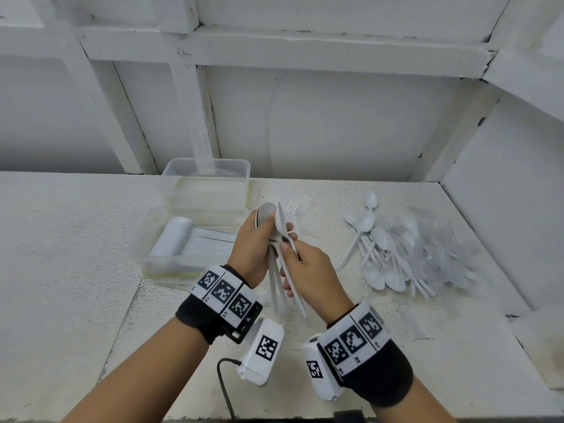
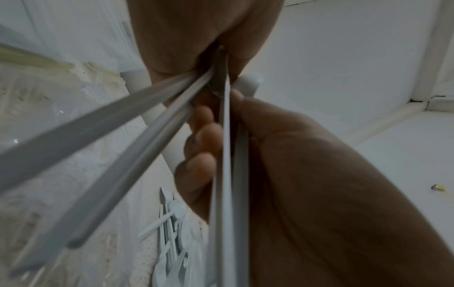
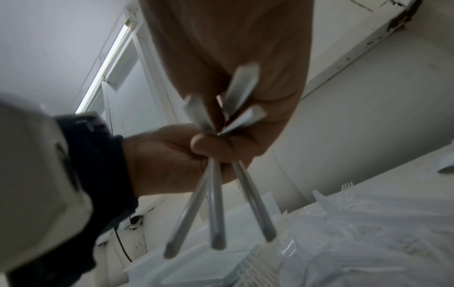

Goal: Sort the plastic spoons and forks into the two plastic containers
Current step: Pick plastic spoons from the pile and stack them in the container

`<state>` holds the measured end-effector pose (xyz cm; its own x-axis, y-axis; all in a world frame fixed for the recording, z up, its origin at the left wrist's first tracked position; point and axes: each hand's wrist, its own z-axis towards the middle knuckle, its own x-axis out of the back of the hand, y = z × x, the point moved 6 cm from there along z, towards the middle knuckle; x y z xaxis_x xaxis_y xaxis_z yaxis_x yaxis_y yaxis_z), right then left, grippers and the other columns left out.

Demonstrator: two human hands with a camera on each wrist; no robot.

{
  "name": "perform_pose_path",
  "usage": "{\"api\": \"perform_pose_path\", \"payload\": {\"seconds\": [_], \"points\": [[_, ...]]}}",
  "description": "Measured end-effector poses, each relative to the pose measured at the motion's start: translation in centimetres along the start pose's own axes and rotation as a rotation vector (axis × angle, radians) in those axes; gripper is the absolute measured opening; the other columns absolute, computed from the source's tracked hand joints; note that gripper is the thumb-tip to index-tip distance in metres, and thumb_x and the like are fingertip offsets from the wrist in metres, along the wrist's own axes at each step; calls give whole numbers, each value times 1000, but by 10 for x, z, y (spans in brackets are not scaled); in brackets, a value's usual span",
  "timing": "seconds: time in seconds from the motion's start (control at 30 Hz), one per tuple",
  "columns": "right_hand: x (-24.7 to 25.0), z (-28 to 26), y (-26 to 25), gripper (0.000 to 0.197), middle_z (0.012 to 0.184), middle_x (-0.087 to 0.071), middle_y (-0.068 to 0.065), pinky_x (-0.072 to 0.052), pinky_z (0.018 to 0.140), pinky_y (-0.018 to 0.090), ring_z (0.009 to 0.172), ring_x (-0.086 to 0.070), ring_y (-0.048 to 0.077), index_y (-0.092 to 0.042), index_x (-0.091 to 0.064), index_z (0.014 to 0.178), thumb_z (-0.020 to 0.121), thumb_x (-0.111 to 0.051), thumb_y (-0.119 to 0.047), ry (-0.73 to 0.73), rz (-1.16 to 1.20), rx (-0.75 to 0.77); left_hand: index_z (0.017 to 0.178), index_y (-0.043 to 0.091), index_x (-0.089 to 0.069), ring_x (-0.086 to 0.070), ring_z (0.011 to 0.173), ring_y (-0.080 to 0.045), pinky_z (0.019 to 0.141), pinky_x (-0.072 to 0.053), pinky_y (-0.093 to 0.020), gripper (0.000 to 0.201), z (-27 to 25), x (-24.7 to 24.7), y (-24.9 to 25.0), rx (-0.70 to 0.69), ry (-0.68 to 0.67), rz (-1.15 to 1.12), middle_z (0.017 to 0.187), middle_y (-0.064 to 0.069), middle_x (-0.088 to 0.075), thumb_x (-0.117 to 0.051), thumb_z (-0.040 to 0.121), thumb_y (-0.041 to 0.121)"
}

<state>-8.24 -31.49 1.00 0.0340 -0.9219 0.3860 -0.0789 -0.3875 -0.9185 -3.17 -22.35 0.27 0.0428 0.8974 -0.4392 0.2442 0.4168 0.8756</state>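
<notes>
Both hands hold one bundle of white plastic spoons (image 1: pixel 280 222) upright above the table, bowls up and handles fanned out below. My left hand (image 1: pixel 259 233) grips the bundle near the bowls. My right hand (image 1: pixel 291 264) is curled round the handles lower down. The left wrist view shows the handles (image 2: pixel 147 124) spreading out from my left palm, with the right hand (image 2: pixel 319 194) closed on them. The right wrist view shows the handle ends (image 3: pixel 217 213) sticking out below the left hand (image 3: pixel 167 155). A near clear container (image 1: pixel 143 254) holds a row of stacked spoons (image 1: pixel 183 236). Behind it stands a second clear container (image 1: pixel 207 172).
A loose heap of white spoons (image 1: pixel 381 257) mixed with clear forks (image 1: pixel 439 254) lies on the table to the right. A few clear forks (image 1: pixel 297 206) lie just beyond my hands. White walls close in the back and right side. A black cable (image 1: pixel 224 389) runs off the front edge.
</notes>
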Motion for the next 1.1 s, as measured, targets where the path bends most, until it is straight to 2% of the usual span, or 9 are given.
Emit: {"api": "perform_pose_path", "payload": {"seconds": [0.07, 0.17, 0.23, 0.4, 0.57, 0.67, 0.8, 1.0, 1.1], "points": [[3, 0, 1, 34, 74, -59, 7, -46, 56, 23, 59, -55, 11, -8, -56, 80, 100, -38, -30, 15, -68, 5, 100, 9, -48, -58, 59, -16, 55, -53, -27, 5, 4, 7, 2, -25, 50, -5, 76, -9, -57, -46, 96, 11], [12, -1, 0, 32, 88, -64, 4, -42, 68, 23, 80, -57, 15, -12, -62, 101, 100, -36, -29, 79, -141, 40, 95, 11, -47, -49, 49, -11, 52, -48, -24, 2, 9, 17, 7, -24, 130, -49, 75, -7, -53, -49, 95, 11], [18, -2, -1, 29, 84, -63, 2, -46, 71, 32, 76, -57, 14, -15, -58, 108, 100, -34, -30, 115, -135, 57, 90, 14, -46, -44, 43, -6, 45, -42, -19, 7, 12, 23, 8, -20, 157, -38, 72, -5, -50, -52, 95, 14], [12, -5, -5, 26, 67, -51, -4, -36, 57, 26, 55, -45, 7, -24, -31, 125, 100, -33, -30, 84, -118, 88, 84, 18, -45, -37, 42, -4, 40, -33, -16, 19, 10, 21, 5, -20, 115, 37, 65, 1, -43, -57, 91, 31], [-2, 0, -12, 27, 112, -55, 3, -41, 80, 23, 96, -53, 12, -21, -48, 123, 100, -33, -21, 100, -266, 237, 87, 14, -49, -46, 53, -12, 49, -39, -21, 36, 8, 11, 0, -18, 62, 107, 68, -3, -47, -44, 93, 49], [-6, 5, -17, 31, 111, -56, 6, -40, 79, 20, 99, -53, 17, -17, -53, 125, 100, -36, -20, 121, -342, 292, 97, 8, -54, -62, 75, -17, 69, -51, -26, 53, 6, 6, -2, 48, 3, 12, 77, -7, -62, -31, 94, 55], [-8, 10, -17, 38, 101, -49, 9, -43, 78, 31, 94, -49, 25, -21, -60, 122, 97, -33, -31, 196, -489, 303, 102, 9, -52, -60, 84, -16, 79, -50, -28, 50, 4, 1, -3, 63, -46, 16, 88, -9, -58, -30, 95, 54], [-6, 15, -24, 57, 107, -40, 1, -32, 81, 32, 97, -37, 21, -32, -70, 103, 77, -21, -46, 151, -564, 370, 98, 16, -54, -63, 58, -10, 51, -49, -21, 53, -1, 8, -4, 103, 9, 46, 64, 1, -64, -20, 96, 56], [5, 20, -34, 47, 107, -42, -1, -37, 89, 36, 100, -40, 19, -23, -66, 107, 81, -30, -42, 186, -406, 363, 108, 8, -50, -44, 41, -13, 39, -33, -19, 67, 0, 15, -2, 91, 42, 104, 51, -1, -52, -13, 94, 62]]}}
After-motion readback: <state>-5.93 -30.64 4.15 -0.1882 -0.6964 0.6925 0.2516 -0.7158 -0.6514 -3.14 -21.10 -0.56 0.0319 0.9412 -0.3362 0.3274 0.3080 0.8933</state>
